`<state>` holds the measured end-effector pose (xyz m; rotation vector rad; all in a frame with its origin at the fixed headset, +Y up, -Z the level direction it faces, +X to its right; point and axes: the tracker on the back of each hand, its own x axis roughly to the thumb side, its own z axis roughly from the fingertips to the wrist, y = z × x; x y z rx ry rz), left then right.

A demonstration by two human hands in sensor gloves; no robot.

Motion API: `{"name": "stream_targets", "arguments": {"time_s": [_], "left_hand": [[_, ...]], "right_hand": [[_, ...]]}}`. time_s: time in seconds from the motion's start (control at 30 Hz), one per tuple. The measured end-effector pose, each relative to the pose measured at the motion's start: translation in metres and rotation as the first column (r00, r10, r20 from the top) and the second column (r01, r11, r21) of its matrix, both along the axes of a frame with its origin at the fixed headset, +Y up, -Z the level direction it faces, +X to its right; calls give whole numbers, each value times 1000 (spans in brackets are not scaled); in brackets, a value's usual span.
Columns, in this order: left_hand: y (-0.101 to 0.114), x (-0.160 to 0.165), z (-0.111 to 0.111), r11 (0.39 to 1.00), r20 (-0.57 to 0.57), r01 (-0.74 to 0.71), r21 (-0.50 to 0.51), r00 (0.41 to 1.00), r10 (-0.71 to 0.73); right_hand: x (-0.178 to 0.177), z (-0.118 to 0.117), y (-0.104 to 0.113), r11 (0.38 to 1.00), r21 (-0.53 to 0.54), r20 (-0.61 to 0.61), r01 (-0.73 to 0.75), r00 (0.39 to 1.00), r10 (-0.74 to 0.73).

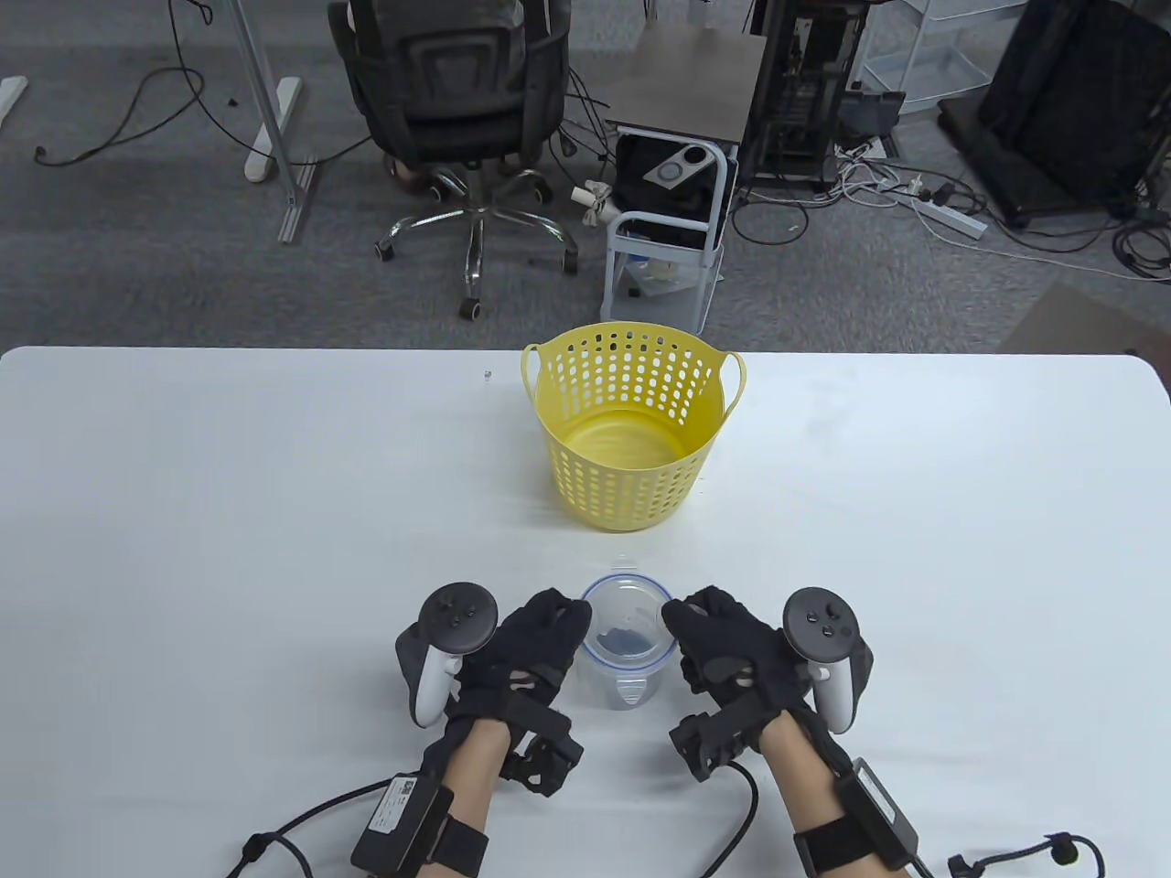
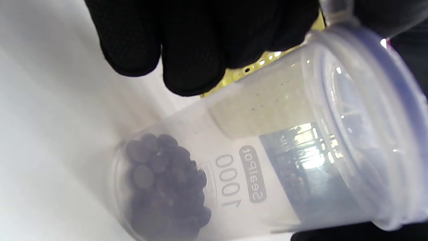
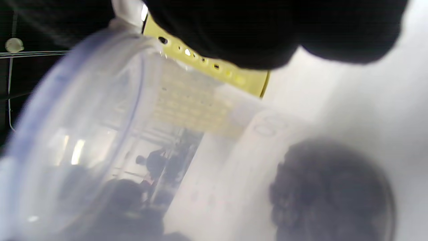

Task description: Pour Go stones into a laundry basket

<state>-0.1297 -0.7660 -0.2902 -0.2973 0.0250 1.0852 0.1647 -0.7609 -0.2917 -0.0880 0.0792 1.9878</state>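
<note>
A clear plastic container with a blue-rimmed lid stands upright on the white table, near the front. Black Go stones lie in a heap at its bottom; they also show in the right wrist view. A yellow perforated laundry basket stands upright and empty just beyond it. My left hand holds the container's left side, its fingers curled round the far side. My right hand grips the right side at the lid rim, its fingers over the top edge.
A tiny pale object lies on the table left of the basket. Beyond the table's far edge stand an office chair and a small white cart on the carpet.
</note>
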Motion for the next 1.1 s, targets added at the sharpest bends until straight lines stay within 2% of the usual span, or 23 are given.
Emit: {"name": "stream_targets", "arguments": {"time_s": [0.03, 0.13, 0.23, 0.33, 0.47, 0.63, 0.8, 1.1], "left_hand": [[2, -4, 1, 1000, -6, -10, -2, 1000, 10], [10, -14, 1, 996, -73, 27, 86, 997, -21], [15, -19, 2, 981, -126, 123, 150, 986, -105], [14, -20, 0, 976, -129, 160, 146, 981, -142], [11, -24, -2, 975, -142, 172, 137, 978, -152], [8, -30, -4, 979, -158, 168, 118, 976, -149], [7, -32, -5, 979, -159, 171, 114, 976, -152], [7, -32, -6, 977, -162, 176, 123, 975, -155]], "right_hand": [[-1, 3, 2, 997, 53, 14, -50, 999, 49], [-10, 9, 17, 966, 232, -3, -117, 993, 121], [-28, 19, 35, 888, 388, -32, -248, 959, 282], [-47, 27, 42, 798, 472, -43, -375, 894, 446], [-64, 32, 39, 735, 492, -72, -466, 820, 568], [-73, 34, 36, 683, 494, -54, -537, 766, 641], [-75, 33, 34, 668, 501, -33, -549, 760, 649], [-68, 36, 43, 678, 550, -6, -488, 809, 588]]}}
